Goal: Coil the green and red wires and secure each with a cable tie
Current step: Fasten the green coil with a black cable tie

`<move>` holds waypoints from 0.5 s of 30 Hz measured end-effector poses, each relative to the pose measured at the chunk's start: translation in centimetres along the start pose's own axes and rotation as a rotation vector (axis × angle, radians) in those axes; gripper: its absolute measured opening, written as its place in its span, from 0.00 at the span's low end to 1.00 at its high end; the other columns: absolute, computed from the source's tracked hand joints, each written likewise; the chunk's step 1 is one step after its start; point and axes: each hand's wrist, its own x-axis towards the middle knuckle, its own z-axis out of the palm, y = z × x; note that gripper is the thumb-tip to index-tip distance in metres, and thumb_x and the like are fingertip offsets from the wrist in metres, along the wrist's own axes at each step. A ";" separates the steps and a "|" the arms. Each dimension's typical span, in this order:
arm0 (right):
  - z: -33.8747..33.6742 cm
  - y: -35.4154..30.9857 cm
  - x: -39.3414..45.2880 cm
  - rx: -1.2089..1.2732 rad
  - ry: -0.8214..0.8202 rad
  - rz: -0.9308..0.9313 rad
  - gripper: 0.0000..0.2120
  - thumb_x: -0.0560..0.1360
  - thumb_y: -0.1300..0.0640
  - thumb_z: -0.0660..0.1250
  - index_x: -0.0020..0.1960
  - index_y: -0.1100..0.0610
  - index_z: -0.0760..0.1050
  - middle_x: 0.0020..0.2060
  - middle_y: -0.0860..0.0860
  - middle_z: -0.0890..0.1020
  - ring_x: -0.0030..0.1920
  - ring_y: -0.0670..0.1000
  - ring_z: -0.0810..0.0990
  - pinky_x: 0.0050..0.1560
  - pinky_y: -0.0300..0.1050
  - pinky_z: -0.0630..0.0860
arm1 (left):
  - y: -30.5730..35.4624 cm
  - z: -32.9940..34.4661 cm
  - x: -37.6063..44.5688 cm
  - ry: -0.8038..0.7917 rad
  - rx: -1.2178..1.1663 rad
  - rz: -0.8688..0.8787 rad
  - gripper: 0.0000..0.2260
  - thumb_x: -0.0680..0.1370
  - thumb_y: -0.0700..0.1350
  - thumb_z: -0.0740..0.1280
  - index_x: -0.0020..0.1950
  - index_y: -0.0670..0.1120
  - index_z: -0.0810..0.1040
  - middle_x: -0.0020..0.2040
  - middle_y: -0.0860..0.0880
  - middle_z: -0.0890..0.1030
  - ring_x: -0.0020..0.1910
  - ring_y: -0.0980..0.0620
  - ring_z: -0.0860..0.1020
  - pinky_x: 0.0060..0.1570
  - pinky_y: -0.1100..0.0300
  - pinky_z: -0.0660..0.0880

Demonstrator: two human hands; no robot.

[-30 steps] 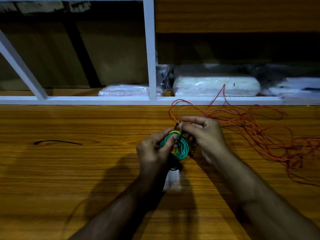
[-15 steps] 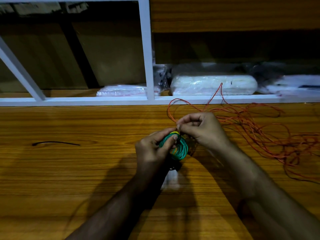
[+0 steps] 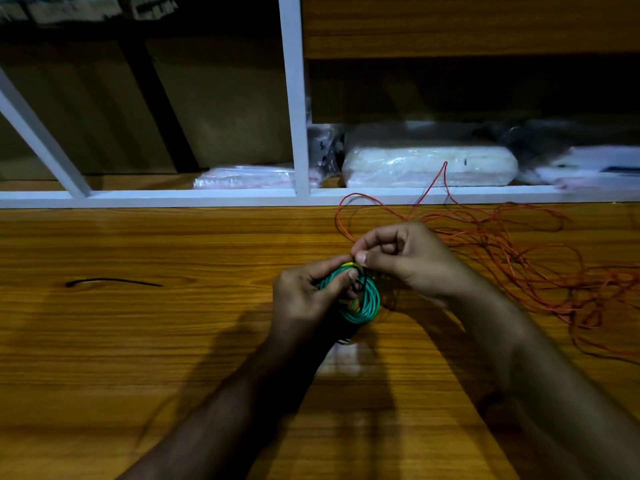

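Here, from the head camera, the green wire coil (image 3: 360, 299) is sitting between the two hands, just above the worktop (image 3: 138, 341). It is looking light and springy, a bundle of thin smooth loops that would likely fan apart if released, so the safest hold is probably across the whole bundle where the black cable tie (image 3: 362, 284) is crossing it. The left hand (image 3: 304, 296) is gripping the coil with thumb and fingers curled round its loops. The right hand (image 3: 401, 258) is pinching something small at the top of the coil, seemingly the tie's tail. The red wire (image 3: 512, 258) is lying loose and tangled beyond and beside the right hand, limp and snag-prone. A spare black tie (image 3: 114, 281) is lying well off beyond the left hand.
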 end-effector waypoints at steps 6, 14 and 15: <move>0.6 0.4 0.6 0.159 0.337 0.065 0.08 0.72 0.66 0.74 0.48 0.59 0.78 0.27 0.49 0.81 0.23 0.42 0.74 0.25 0.33 0.68 | -0.1 0.1 0.1 0.174 -0.188 -0.103 0.08 0.75 0.35 0.71 0.53 0.41 0.84 0.41 0.40 0.84 0.33 0.50 0.80 0.36 0.61 0.76; 1.2 1.2 0.5 0.060 0.291 -0.001 0.05 0.71 0.67 0.74 0.42 0.58 0.85 0.32 0.51 0.84 0.31 0.43 0.78 0.32 0.34 0.73 | -0.7 0.0 0.6 0.229 -0.148 -0.146 0.08 0.74 0.37 0.73 0.52 0.44 0.85 0.42 0.41 0.85 0.34 0.49 0.81 0.36 0.59 0.77; 1.2 1.3 0.5 0.049 0.278 -0.017 0.05 0.71 0.67 0.75 0.42 0.58 0.85 0.33 0.51 0.85 0.33 0.43 0.79 0.34 0.35 0.74 | -0.8 0.1 0.6 0.234 -0.146 -0.146 0.08 0.74 0.37 0.73 0.52 0.43 0.84 0.41 0.41 0.85 0.34 0.48 0.81 0.37 0.59 0.78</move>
